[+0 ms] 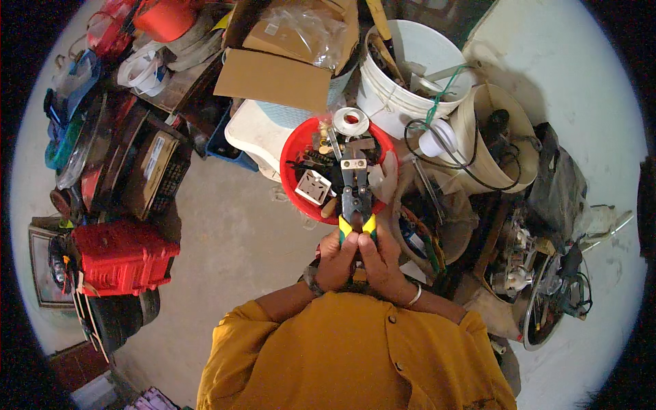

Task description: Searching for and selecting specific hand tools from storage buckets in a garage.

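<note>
Both my hands grip a compound-action cutter (353,200), likely a small bolt cutter, with dark metal jaws and yellow-and-green handles. My left hand (332,261) is wrapped around one handle, and my right hand (382,259) around the other. The thumbs lie close together along the handles. The tool points away from me over a red plastic basin (288,179). Inside the basin are a white electrical box (313,187), a roll of white tape (351,121) and many small mixed parts. The jaws hide some of these, and whether they touch anything is unclear.
An open cardboard box (271,77) stands beyond the basin, beside a white bucket (379,110) holding tools. A second bucket (528,138) leans at the right with a black cable (441,166). At the left are a red crate (123,256) and cluttered shelving (118,154).
</note>
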Demonstrator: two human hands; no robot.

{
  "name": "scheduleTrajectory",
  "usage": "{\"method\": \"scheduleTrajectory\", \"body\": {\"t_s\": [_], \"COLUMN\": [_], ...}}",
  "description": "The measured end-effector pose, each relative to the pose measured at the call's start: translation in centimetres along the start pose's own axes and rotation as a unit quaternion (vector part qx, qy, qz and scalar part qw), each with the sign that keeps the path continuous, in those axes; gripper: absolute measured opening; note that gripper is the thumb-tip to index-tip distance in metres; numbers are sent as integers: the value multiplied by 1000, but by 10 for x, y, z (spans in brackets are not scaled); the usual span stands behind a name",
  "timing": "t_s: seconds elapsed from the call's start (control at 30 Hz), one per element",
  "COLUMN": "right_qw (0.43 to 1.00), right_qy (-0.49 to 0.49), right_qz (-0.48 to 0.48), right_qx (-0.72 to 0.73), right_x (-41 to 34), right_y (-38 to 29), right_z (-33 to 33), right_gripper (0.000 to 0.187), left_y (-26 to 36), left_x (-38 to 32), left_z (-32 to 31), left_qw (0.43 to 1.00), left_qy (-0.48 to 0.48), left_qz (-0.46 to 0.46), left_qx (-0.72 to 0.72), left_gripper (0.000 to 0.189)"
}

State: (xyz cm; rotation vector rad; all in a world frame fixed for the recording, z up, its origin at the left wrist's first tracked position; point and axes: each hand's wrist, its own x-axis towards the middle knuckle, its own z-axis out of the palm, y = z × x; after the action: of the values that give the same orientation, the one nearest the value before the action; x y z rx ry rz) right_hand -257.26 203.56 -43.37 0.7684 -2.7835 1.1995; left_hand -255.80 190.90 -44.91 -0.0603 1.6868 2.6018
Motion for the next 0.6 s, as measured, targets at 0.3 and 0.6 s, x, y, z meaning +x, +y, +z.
{"method": "scheduleTrajectory", "body": {"t_s": [0.3,0.6], "right_qw": [934,963], "right_qy": [-12,-4], "right_qz": [153,99], "right_qx": [324,250], "right_x": [25,18], "right_y": [5,31], "right_z": [-41,-39], "right_gripper": [27,22], "left_y": [12,3], "left_x": [9,28], "left_z": [-38,-49], "left_qw": [999,984], "left_qy": [-14,55], "left_qz": [-49,-167], "left_qx": [14,-20], "left_gripper": [30,27]}}
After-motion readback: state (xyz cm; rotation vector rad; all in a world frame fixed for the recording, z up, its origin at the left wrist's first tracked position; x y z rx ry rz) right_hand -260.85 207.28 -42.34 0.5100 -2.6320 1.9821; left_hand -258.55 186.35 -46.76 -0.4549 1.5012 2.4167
